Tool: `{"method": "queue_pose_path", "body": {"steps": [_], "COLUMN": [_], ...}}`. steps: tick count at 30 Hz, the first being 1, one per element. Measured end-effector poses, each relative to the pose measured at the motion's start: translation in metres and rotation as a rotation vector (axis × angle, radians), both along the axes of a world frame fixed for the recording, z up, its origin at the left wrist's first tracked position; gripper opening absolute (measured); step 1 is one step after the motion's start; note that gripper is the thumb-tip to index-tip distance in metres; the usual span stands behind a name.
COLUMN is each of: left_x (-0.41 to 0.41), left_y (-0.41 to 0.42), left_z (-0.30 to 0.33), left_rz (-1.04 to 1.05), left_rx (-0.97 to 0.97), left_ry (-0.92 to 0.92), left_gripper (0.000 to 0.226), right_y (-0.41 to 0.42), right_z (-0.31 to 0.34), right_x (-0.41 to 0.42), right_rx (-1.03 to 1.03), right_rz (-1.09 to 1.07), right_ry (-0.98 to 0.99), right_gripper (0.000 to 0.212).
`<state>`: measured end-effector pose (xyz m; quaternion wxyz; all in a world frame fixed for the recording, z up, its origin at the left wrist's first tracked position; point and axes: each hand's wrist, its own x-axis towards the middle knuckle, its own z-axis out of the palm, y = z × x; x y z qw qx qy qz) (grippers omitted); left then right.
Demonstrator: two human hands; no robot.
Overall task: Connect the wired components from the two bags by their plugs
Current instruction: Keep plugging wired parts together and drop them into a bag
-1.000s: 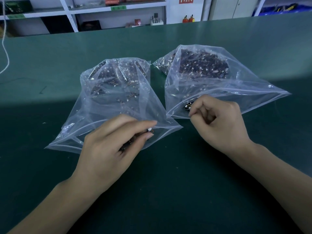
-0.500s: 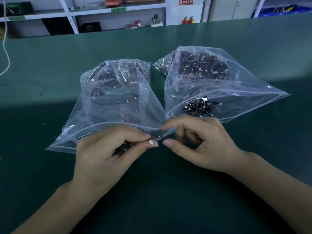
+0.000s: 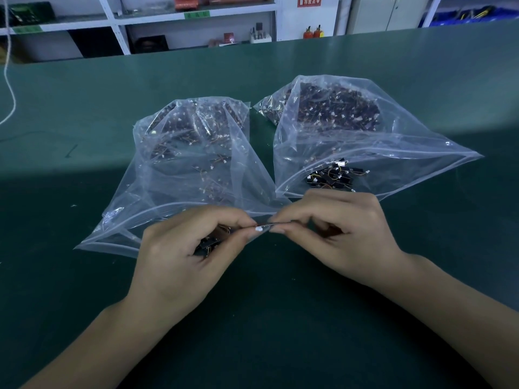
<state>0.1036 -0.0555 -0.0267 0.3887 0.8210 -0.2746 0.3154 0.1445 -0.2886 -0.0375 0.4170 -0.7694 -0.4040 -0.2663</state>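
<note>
Both hands, left hand (image 3: 179, 256) and right hand (image 3: 337, 237), pinch a white plug (image 3: 259, 228) lying nine-to-three over the green table (image 3: 280, 318), shelves (image 3: 140, 21) at twelve.

This looks like an electronics assembly workshop. A wide work table covered in dark green matting (image 3: 280, 318) fills the near scene. On it lie two clear plastic zip bags (image 3: 179, 164) packed with many small black wired circuit parts (image 3: 337, 110), bulk stock rather than household goods. Along the far wall stand white metal storage shelves (image 3: 118, 23) with green labels, a red wall sign (image 3: 309, 0) and, far right, blue storage bins (image 3: 463, 14).
</note>
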Motion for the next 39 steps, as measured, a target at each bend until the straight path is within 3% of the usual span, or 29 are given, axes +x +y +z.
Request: {"method": "queue_pose_path", "body": {"steps": [25,29,31,35,39], "left_x": [0.007,0.005,0.005,0.008,0.012], "left_y": [0.002,0.002,0.004,0.014,0.02], "left_z": [-0.004,-0.007,-0.007,-0.001,-0.005], "left_rz": [0.029,0.052,0.073,0.133,0.185], "left_rx": [0.101,0.076,0.062,0.198,0.312], "left_ry": [-0.01,0.069,0.078,-0.004,0.046], "left_gripper": [0.017,0.016,0.021,0.055,0.059], "right_y": [-0.006,-0.01,-0.016,-0.035,-0.049], "right_z": [-0.004,-0.005,-0.004,-0.001,-0.004], "right_x": [0.006,0.009,0.015,0.03,0.042], "right_rx": [-0.047,-0.075,-0.089,-0.135,-0.126], "right_rz": [-0.008,-0.042,-0.064,-0.165,-0.358], "right_ry": [0.059,0.084,0.088,0.113,0.179], "right_gripper": [0.008,0.01,0.011,0.011,0.01]}}
